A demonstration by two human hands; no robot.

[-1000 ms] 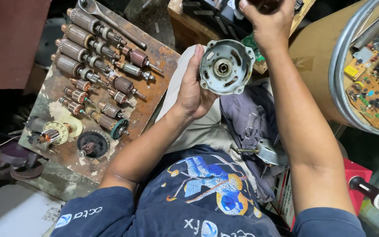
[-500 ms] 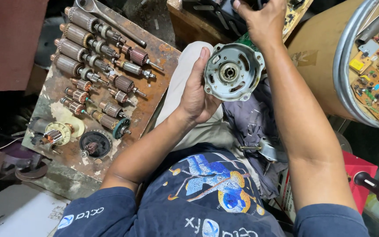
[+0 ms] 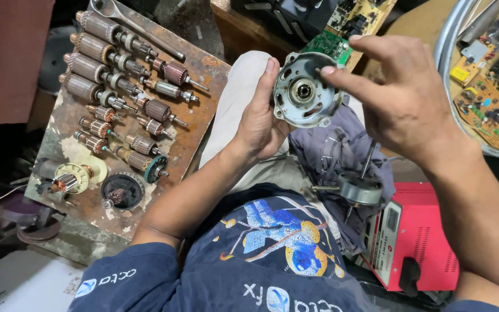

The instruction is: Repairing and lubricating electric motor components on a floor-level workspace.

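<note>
Left hand (image 3: 258,124) grips round grey motor housing (image 3: 306,91); right hand (image 3: 402,95) fingertip touching.

Left hand (image 3: 258,124) grips round motor housing (image 3: 306,91) from behind; right hand (image 3: 402,95) fingertips on its rim. Armatures (image 3: 116,86) lined on rusty board (image 3: 203,110) beside.

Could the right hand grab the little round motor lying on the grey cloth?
Probably yes. The right hand only touches the motor housing with its fingertips, while the left hand holds it. The small motor on the cloth lies uncovered just below.
</note>
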